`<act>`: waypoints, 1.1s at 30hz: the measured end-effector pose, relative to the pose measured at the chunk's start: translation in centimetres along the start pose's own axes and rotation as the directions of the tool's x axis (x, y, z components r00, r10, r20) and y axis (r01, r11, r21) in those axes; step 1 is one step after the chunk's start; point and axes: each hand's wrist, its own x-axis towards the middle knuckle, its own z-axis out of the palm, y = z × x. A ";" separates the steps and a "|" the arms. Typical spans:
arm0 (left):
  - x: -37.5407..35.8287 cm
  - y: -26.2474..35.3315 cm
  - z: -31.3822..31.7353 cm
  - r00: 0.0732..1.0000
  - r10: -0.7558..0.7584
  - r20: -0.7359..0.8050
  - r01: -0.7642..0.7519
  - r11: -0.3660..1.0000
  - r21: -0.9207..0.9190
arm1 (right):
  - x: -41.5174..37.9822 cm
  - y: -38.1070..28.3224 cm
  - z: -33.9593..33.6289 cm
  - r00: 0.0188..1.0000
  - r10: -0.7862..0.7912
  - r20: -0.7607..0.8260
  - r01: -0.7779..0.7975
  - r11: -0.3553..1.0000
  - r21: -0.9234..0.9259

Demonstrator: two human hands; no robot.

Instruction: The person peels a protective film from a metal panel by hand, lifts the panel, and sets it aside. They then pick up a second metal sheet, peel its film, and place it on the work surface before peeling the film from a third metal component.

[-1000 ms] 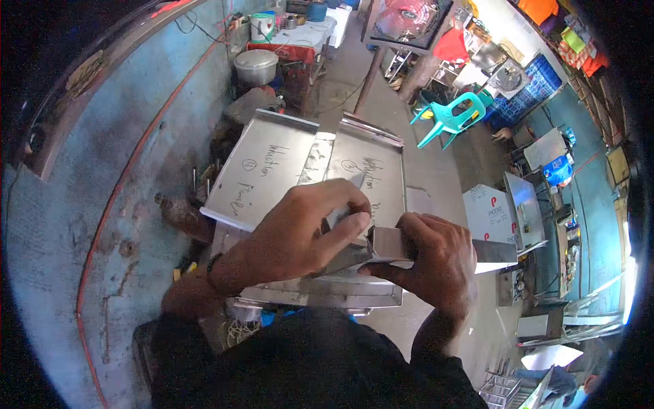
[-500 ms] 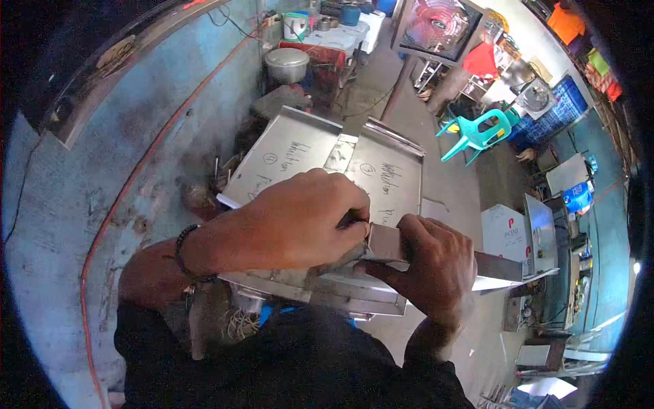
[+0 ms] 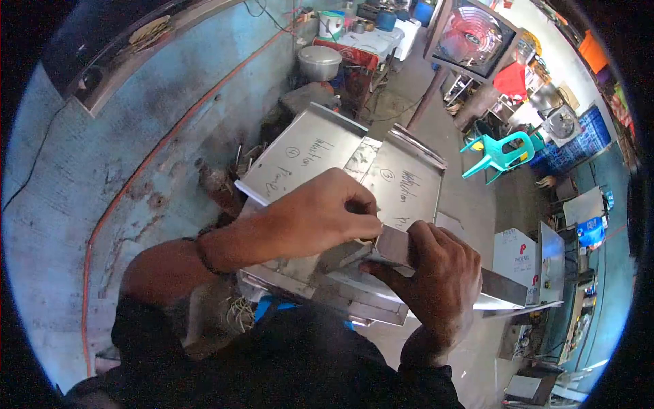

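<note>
- Over the workbench, your right hand [image 3: 436, 273] wraps around a long folded channel of bright sheet steel [image 3: 490, 286], fingers closed on its near end so it stays level and steady while the other hand works at it.
- Your left hand [image 3: 320, 218] sits curled at the channel's open end, fingertips pinched together on something small there (too hidden by the knuckles to name); the grip looks tight, not loose.
- That channel lies across the front edge of a stack of flat stainless steel trays [image 3: 327, 286], touching it, with its far end jutting out to your right past the bench.
- Behind your hands, two shallow steel panels with black handwriting [image 3: 306, 160] lean side by side, tilted up toward you, probably so the markings can be read.
- Further back stand a round aluminium pot [image 3: 319, 63] on a cluttered table, a red-bladed box fan [image 3: 475, 37], and a turquoise plastic chair [image 3: 501, 151] on the concrete floor.
</note>
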 end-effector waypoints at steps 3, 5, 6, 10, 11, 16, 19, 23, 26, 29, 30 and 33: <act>-1.1 -0.3 1.1 0.958 -0.271 0.099 0.287 0.871 -0.399 | -0.2 0.2 0.4 1.000 -0.008 -0.030 0.009 0.999 0.038; -1.8 -0.6 2.2 0.928 -0.365 0.077 0.338 0.735 -0.588 | -0.4 0.1 0.4 1.000 -0.004 -0.016 0.004 1.000 0.025; -2.1 -0.6 2.4 0.928 -0.363 0.080 0.337 0.732 -0.592 | -0.4 0.0 0.3 1.000 0.003 -0.005 -0.003 1.000 0.014; -2.5 0.1 2.3 0.967 -0.204 -0.151 0.135 0.917 -0.375 | -0.2 -0.2 -0.4 0.993 0.034 0.109 -0.035 0.999 0.007; -2.5 0.2 2.2 0.965 -0.147 -0.216 0.077 0.950 -0.304 | -0.1 -0.2 -0.4 0.994 0.037 0.102 -0.036 0.999 -0.005; -1.6 -1.5 2.2 0.989 -0.125 -0.078 0.083 0.910 -0.406 | 0.0 -0.2 -0.1 0.995 0.030 0.094 -0.030 1.000 0.004; -1.6 -1.5 2.4 0.995 -0.011 -0.103 -0.015 0.970 -0.245 | -0.1 0.1 0.4 1.000 0.014 0.012 -0.014 1.000 0.000; -1.5 -2.4 2.9 0.979 0.097 -0.180 -0.141 0.957 -0.252 | -0.1 0.1 0.3 1.000 -0.016 -0.008 0.016 1.000 -0.001; -2.2 -1.9 2.2 0.976 0.155 -0.154 -0.185 0.961 -0.205 | 0.2 -0.2 -0.2 0.999 0.020 0.044 -0.020 1.000 -0.001; -3.0 -1.2 2.3 0.928 0.306 -0.214 -0.341 0.929 -0.147 | 0.3 0.3 0.2 0.997 0.040 0.065 -0.040 0.999 0.000; -3.2 -1.2 2.5 0.927 0.312 -0.210 -0.345 0.927 -0.145 | 0.3 0.6 0.5 1.000 0.003 0.016 -0.003 1.000 0.008; -3.3 -1.5 2.9 0.908 0.348 -0.235 -0.371 0.927 -0.061 | 0.2 0.7 0.4 0.998 0.024 0.061 -0.024 1.000 -0.003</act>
